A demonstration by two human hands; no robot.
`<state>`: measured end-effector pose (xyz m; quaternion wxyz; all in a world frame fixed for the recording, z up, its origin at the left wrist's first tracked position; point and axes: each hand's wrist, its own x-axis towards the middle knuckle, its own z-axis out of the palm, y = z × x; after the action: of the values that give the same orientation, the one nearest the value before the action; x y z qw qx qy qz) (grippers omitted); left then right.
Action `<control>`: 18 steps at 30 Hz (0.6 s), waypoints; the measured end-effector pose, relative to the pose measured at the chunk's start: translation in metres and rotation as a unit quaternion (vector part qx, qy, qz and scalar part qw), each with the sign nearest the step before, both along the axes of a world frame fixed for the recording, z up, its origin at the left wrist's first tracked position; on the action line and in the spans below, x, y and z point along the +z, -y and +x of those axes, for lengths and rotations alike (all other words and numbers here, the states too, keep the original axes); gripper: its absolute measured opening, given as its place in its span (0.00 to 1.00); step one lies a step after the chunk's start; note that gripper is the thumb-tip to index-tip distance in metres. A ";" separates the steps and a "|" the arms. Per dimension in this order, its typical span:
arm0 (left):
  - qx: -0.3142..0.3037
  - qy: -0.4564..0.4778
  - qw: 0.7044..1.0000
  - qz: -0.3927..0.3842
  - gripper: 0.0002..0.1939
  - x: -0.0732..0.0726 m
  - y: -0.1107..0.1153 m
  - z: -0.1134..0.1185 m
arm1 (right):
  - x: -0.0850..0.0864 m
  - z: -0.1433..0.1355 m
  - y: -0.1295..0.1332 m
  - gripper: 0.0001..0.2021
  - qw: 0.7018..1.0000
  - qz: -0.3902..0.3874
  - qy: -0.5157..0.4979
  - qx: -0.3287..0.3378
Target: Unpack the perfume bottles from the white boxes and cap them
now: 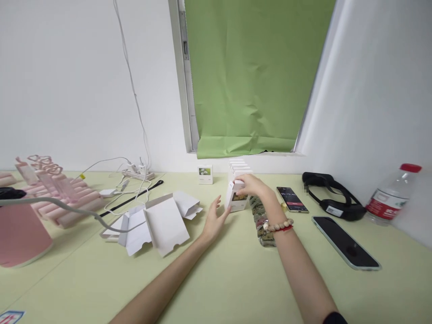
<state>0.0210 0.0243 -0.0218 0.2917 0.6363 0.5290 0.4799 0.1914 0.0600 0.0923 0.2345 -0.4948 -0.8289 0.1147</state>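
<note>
A small white carton (238, 205) with a printed picture stands upright on the table. My right hand (252, 185), a bead bracelet at its wrist, is closed over the carton's top from the right. At the carton's lower left is my left hand (214, 221), fingers apart, its thumb tip close to the box; I cannot tell whether it touches. Just behind stands a row of similar white boxes (239, 165). Beneath my right forearm runs a line of clear packets (266, 239) with dark green contents, partly hidden by the arm.
Unfolded white cartons (168, 225) lie at left, near cables and a power strip (138, 174). A single box (205, 174) stands by the wall. Pink rolls (67, 202) and a pink container (25, 236) are far left. Phones (346, 243), a black headset (334, 195) and a bottle (388, 200) sit right.
</note>
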 end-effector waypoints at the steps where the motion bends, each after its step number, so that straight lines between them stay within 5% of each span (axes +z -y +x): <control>1: -0.006 -0.037 0.999 0.009 0.32 -0.001 -0.002 0.001 | -0.003 -0.001 -0.002 0.16 1.000 -0.004 -0.007 0.006; 6: 0.004 -0.181 0.982 0.051 0.31 -0.004 -0.017 0.015 | 0.000 -0.001 -0.003 0.20 0.996 0.053 -0.077 -0.001; 10: 0.060 -0.229 0.970 0.057 0.40 -0.005 -0.031 0.032 | 0.019 0.010 0.012 0.17 0.982 0.126 -0.137 -0.017; 18: 0.098 -0.296 0.948 0.057 0.38 -0.014 -0.052 0.057 | 0.052 0.027 0.047 0.11 0.949 0.215 -0.220 -0.067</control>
<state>0.0776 0.0764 -0.0362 0.0366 0.7100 0.6236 0.3251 0.2180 0.0133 0.1441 0.5192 -0.4491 -0.7268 0.0239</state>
